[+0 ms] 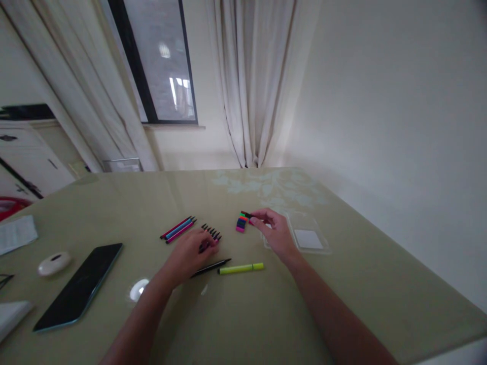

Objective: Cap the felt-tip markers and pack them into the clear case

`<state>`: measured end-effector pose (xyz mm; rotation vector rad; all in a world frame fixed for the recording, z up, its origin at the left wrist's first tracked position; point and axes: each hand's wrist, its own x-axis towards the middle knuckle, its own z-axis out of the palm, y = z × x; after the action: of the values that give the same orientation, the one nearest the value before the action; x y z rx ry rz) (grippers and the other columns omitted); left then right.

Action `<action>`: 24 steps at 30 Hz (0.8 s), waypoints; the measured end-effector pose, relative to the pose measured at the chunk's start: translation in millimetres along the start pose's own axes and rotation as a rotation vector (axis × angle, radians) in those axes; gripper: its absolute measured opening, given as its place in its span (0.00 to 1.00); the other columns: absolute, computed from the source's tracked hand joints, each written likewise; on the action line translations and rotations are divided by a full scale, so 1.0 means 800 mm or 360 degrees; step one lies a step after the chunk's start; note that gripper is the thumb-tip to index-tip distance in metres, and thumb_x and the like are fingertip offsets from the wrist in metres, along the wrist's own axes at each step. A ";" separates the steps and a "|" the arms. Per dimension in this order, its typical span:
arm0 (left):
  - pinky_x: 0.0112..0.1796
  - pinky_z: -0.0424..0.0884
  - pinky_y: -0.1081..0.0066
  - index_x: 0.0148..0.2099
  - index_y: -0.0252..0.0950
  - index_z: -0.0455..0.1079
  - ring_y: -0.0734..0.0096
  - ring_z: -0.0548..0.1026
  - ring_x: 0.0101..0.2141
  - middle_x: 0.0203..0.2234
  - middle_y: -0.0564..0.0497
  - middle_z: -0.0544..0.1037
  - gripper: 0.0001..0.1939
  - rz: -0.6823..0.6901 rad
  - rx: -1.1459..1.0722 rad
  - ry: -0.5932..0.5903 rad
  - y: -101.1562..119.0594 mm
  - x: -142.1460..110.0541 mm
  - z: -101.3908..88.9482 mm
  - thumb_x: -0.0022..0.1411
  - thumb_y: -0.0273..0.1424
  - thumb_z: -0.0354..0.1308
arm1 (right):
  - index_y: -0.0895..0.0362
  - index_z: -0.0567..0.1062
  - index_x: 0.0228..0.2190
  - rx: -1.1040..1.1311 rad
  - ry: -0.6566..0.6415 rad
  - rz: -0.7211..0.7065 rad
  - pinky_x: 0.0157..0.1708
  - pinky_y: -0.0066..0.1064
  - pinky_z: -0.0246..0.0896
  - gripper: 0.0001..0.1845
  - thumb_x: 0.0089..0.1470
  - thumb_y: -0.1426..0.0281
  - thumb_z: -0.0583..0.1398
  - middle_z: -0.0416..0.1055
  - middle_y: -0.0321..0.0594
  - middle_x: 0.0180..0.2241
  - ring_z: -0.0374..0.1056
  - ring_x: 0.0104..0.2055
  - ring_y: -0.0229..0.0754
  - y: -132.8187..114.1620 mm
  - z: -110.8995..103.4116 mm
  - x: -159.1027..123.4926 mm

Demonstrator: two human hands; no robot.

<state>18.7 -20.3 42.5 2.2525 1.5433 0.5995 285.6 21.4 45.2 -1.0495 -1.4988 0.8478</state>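
My left hand [196, 251] rests with curled fingers on a row of uncapped markers, and several dark marker tips [213, 232] poke out beyond it. The bodies of these markers are mostly hidden under the hand. My right hand [277, 232] pinches a dark marker cap [246, 215] between thumb and fingertips. It touches or hovers just above a small group of colored caps [241, 223] in pink, blue, orange and green. Left of my left hand lie a few uncapped markers [178, 229] in red, blue and pink. A black marker [211, 267] and a capped yellow-green marker [241, 268] lie nearer to me.
A clear plastic case [321, 243] lies open beside my right hand. At left are a dark phone [79, 286], a white rounded object [54, 263], papers [17, 234] and a white disc [139, 289]. A wall [399, 126] borders the table's right side.
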 end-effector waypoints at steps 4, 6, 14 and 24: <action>0.37 0.64 0.67 0.34 0.40 0.80 0.61 0.74 0.37 0.32 0.51 0.77 0.13 -0.0140 -0.0025 -0.0369 -0.004 -0.008 -0.016 0.55 0.44 0.65 | 0.54 0.83 0.38 -0.0026 -0.0028 -0.0020 0.41 0.35 0.68 0.11 0.55 0.61 0.67 0.82 0.43 0.38 0.76 0.41 0.46 -0.004 0.000 -0.001; 0.35 0.64 0.68 0.32 0.41 0.81 0.61 0.74 0.37 0.32 0.51 0.77 0.11 -0.0160 -0.0015 -0.0406 -0.001 -0.010 -0.014 0.53 0.42 0.66 | 0.54 0.83 0.38 -0.0033 -0.0039 -0.0010 0.42 0.35 0.68 0.11 0.55 0.61 0.67 0.82 0.43 0.39 0.76 0.42 0.46 -0.003 0.000 -0.001; 0.38 0.70 0.67 0.37 0.39 0.77 0.64 0.76 0.36 0.34 0.49 0.80 0.12 0.0049 -0.0334 0.0106 0.018 -0.004 -0.008 0.65 0.40 0.58 | 0.53 0.84 0.38 0.0266 -0.0161 0.0072 0.50 0.42 0.73 0.14 0.51 0.60 0.70 0.83 0.43 0.42 0.79 0.44 0.48 -0.004 0.004 -0.003; 0.33 0.72 0.71 0.43 0.38 0.78 0.67 0.78 0.32 0.32 0.50 0.83 0.13 0.0026 -0.0692 0.0367 0.035 0.004 0.000 0.66 0.41 0.59 | 0.52 0.85 0.38 0.0338 -0.0248 -0.0005 0.50 0.41 0.74 0.14 0.50 0.60 0.72 0.83 0.42 0.41 0.79 0.44 0.48 -0.019 0.006 -0.009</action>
<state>42.0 -27.1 56.8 1.9173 1.3318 1.1132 278.2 9.6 56.1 -0.8399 -1.5009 1.0816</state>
